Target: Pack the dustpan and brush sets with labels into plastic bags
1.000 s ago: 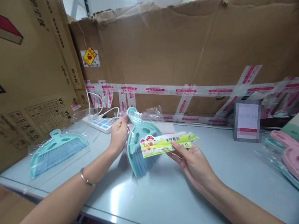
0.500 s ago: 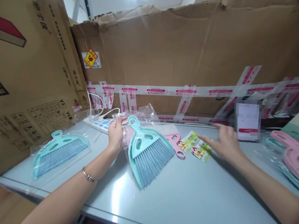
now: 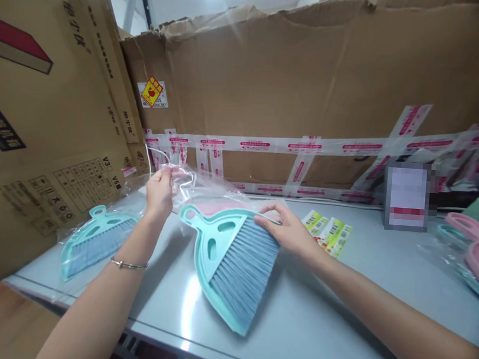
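Note:
My left hand [image 3: 160,193] pinches a clear plastic bag [image 3: 218,184] and holds it up above the back of the table. My right hand [image 3: 287,229] grips a turquoise dustpan [image 3: 200,275] by its upper right edge, thumb in front and fingers behind. Nested in this dustpan is a small turquoise brush [image 3: 244,264] with blue-grey bristles, tilted with its handle to the upper left. A pink piece [image 3: 215,207] shows just behind the dustpan, mostly hidden. Whether the bag still encloses any of it, I cannot tell.
Another bagged turquoise dustpan and brush [image 3: 100,235] lies at the left. Printed cards [image 3: 334,235] lie right of my hands, near a phone with a blurred screen [image 3: 408,194]. Pink and turquoise pieces [image 3: 475,240] lie far right. Cardboard boxes [image 3: 271,83] stand behind.
My right hand has come left from beside the cards and taken hold of the dustpan. My left hand has moved left and up with the bag. The pink brush is now hidden.

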A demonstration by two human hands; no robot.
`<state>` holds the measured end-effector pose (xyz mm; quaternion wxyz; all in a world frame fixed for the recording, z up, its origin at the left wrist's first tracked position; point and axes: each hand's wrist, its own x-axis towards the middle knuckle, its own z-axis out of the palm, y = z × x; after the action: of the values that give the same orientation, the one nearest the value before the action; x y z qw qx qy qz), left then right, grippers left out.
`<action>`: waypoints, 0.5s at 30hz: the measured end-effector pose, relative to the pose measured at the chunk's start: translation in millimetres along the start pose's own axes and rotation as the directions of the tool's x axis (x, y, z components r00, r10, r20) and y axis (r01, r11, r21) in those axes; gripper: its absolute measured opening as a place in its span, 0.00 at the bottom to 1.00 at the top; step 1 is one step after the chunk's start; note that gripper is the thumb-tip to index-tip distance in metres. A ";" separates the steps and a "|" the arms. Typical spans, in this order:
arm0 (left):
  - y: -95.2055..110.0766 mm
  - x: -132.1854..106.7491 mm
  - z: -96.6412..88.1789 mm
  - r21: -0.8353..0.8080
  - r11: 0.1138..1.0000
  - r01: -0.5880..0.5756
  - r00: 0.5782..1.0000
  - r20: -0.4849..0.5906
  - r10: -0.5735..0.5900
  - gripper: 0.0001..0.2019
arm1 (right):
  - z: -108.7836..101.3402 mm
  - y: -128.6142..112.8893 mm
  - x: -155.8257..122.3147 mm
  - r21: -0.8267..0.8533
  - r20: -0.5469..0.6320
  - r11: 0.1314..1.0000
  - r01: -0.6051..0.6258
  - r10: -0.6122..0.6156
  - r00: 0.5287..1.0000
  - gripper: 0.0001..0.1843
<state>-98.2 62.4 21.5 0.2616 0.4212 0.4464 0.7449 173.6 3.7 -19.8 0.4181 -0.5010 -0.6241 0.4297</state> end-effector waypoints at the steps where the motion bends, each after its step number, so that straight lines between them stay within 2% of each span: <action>1: -0.7 8.4 -5.8 0.025 1.000 -0.017 0.998 -0.067 0.019 0.15 | -1.0 0.9 -2.1 0.009 -0.011 1.000 -0.012 0.012 1.000 0.21; 3: -1.4 26.0 -23.9 0.110 0.994 -0.024 0.966 -0.252 0.052 0.14 | -7.0 4.8 -4.3 0.012 -0.032 1.000 -0.015 0.015 0.999 0.21; 4: -1.0 35.0 -36.6 0.185 0.983 -0.014 0.926 -0.367 0.082 0.14 | -11.6 7.1 -4.5 0.015 -0.036 1.000 -0.014 0.015 0.999 0.20; 5: -0.3 43.5 -51.3 0.217 0.976 0.000 0.893 -0.439 0.098 0.14 | -17.0 9.2 -4.4 0.023 -0.039 1.000 -0.013 0.014 0.999 0.20; 7: 2.2 56.2 -81.9 0.252 0.967 0.049 0.841 -0.532 0.096 0.12 | -27.6 11.8 -3.5 0.049 -0.054 0.999 -0.020 0.023 0.998 0.20; 9: 6.0 59.4 -104.6 0.274 0.958 0.089 0.795 -0.599 0.098 0.10 | -35.5 11.9 -2.5 0.077 -0.084 0.997 -0.014 0.020 0.996 0.20; 10: 8.3 56.8 -109.5 0.308 0.948 0.073 0.763 -0.630 0.146 0.16 | -37.9 11.3 -2.2 0.091 -0.102 0.996 -0.007 0.016 0.995 0.20; 12: 13.3 42.4 -102.9 0.470 0.878 -0.091 0.697 -0.600 0.393 0.35 | -39.9 9.5 -2.0 0.129 -0.126 0.992 -0.006 0.023 0.992 0.21; 13: 15.7 30.9 -91.6 0.557 0.800 -0.222 0.657 -0.521 0.545 0.40 | -39.9 8.5 -2.2 0.159 -0.125 0.987 -0.006 0.026 0.992 0.21; 14: 17.8 17.0 -76.2 0.622 0.685 -0.380 0.639 -0.359 0.680 0.41 | -39.5 7.8 -2.4 0.195 -0.116 0.981 -0.005 0.028 0.993 0.22; 15: 19.3 1.2 -58.0 0.581 0.633 -0.512 0.645 -0.226 0.730 0.38 | -38.8 7.2 -2.8 0.234 -0.098 0.972 -0.001 0.025 0.995 0.22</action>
<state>-149.0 28.5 24.7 -0.2381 0.4206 0.4791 0.7327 212.8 6.5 -16.1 0.5022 -0.4734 -0.5441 0.4772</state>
